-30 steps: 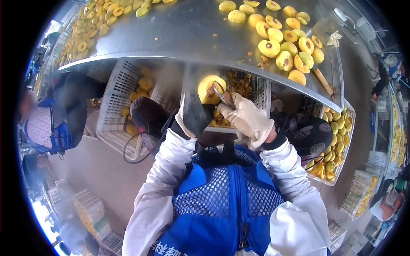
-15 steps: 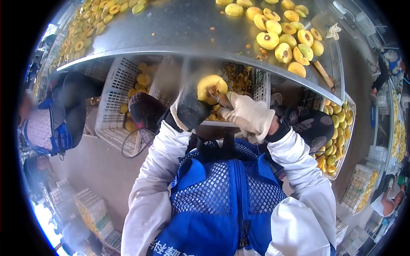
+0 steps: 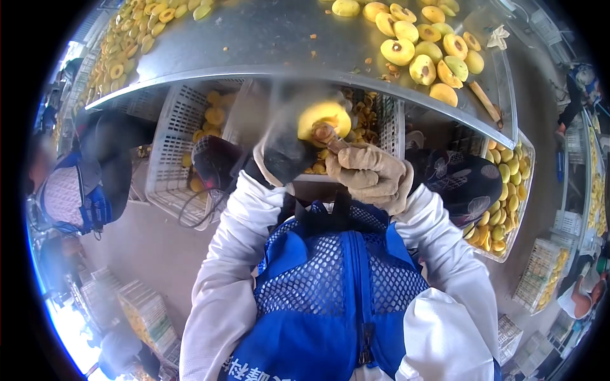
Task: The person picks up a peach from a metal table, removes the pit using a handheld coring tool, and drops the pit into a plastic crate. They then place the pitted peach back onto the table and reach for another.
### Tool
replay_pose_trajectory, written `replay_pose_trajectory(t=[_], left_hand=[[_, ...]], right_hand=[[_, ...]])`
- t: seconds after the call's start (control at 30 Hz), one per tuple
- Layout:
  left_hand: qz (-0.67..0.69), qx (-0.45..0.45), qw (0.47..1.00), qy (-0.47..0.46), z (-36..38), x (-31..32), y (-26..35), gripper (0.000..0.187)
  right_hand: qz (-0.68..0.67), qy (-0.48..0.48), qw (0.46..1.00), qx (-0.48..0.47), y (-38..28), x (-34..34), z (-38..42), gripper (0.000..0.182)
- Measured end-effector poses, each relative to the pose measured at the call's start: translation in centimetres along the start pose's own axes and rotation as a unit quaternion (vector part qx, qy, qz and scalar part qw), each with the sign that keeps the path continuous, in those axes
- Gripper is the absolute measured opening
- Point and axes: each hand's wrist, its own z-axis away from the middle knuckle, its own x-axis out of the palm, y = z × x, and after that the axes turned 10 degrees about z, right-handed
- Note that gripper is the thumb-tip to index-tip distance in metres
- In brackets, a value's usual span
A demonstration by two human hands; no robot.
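Observation:
My left hand (image 3: 286, 155), in a dark glove, holds a yellow peach half (image 3: 323, 117) cut side up, just below the edge of the steel table (image 3: 267, 44). My right hand (image 3: 372, 174), in a pale cloth glove, grips a small metal pitting tool (image 3: 332, 138). Its tip is at the brown pit in the middle of the fruit. Both hands are close together over a white crate of fruit scraps (image 3: 362, 120).
A pile of halved peaches (image 3: 429, 44) lies on the table at the right, more peaches (image 3: 127, 44) at the far left. White crates (image 3: 175, 146) with fruit stand under the table, another crate (image 3: 502, 197) at right. A seated person (image 3: 76, 184) is at left.
The peach and both hands have risen slightly and shifted right. The right hand has turned, with the tool now digging at the pit.

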Motion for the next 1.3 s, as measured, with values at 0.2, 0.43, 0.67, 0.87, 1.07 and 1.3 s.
replay_pose_trajectory(t=[0.2,0.43,0.67,0.87,1.07,1.3], left_hand=[[-0.386,0.25,0.874,0.156,0.6,-1.1,-1.5,0.043],[-0.496,0.097,0.833,0.225,5.8,-16.5,8.8,0.031],[-0.472,0.018,0.851,0.231,-10.6,-14.5,9.5,0.027],[-0.746,-0.047,0.661,0.065,-31.8,-10.8,0.0,0.057],[-0.708,-0.028,0.704,0.06,-32.8,-9.6,-1.1,0.046],[-0.157,-0.157,0.97,0.099,-17.4,-4.9,4.8,0.043]], right_hand=[[-0.074,-0.096,0.988,-0.092,-0.1,0.8,0.2,0.025],[0.326,0.247,0.908,-0.093,-1.1,1.5,1.7,0.025],[0.47,0.317,0.819,-0.086,-0.5,0.0,2.0,0.033],[0.432,0.371,0.822,0.011,-2.5,0.0,3.1,0.035],[0.392,0.378,0.838,-0.004,-1.9,-0.8,3.6,0.034],[0.399,0.412,0.819,-0.023,-3.9,2.4,3.7,0.035]])
